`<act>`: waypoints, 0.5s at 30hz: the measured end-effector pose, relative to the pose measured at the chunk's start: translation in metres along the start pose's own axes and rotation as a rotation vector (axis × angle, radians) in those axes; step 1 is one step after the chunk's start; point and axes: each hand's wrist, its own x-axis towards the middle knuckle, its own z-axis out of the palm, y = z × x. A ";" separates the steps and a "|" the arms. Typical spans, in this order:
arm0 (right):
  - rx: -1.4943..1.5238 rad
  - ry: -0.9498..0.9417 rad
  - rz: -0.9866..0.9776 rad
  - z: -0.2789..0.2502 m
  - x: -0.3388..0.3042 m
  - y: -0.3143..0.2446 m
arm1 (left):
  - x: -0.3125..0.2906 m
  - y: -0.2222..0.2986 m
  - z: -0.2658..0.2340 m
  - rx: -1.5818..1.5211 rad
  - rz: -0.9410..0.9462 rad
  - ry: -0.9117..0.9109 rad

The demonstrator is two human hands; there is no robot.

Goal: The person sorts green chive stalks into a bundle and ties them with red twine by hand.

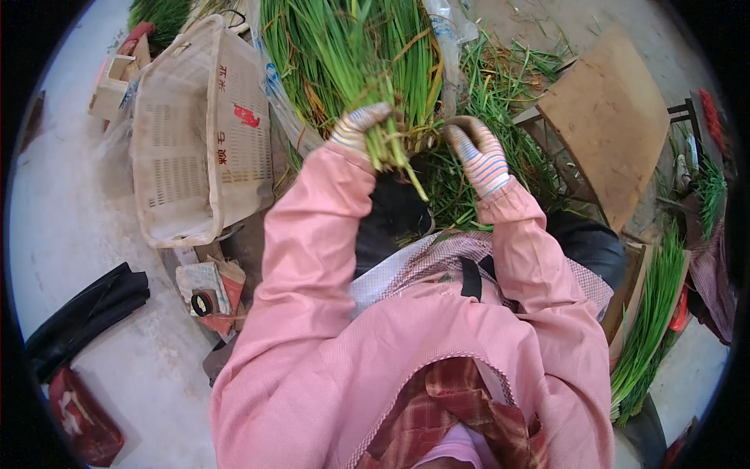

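My left hand [361,127], in a striped knit glove, is closed around a small bunch of green chives [383,148]. Their pale cut-looking stem ends point down toward my lap, and the leaves fan up, partly blurred. Just right of it is my right hand [480,152], gloved the same way. Its fingers curl inward beside the brownish root ends of other stalks; what they grip, if anything, is hidden. Beyond both hands lies a big heap of chives [312,55] in a clear plastic sheet [275,86].
To the left a white plastic basket [242,180] is tipped on its side. Loose green trimmings [508,102] cover the floor on the right, beside a brown board-topped stool [605,117]. More chives [652,313] lie in a wooden holder at the lower right.
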 end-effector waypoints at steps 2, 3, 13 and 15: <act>0.132 -0.059 0.256 0.005 -0.002 0.003 | 0.002 -0.037 0.003 -0.151 -0.010 -0.035; 0.322 -0.180 0.546 0.010 -0.004 -0.010 | -0.007 -0.053 0.000 -0.241 -0.053 0.001; -0.176 -0.411 0.229 0.011 -0.060 -0.012 | -0.009 -0.105 -0.019 -0.379 -0.073 -0.077; -0.129 -0.292 0.234 0.013 -0.073 0.005 | -0.005 -0.107 -0.017 -0.453 -0.041 -0.049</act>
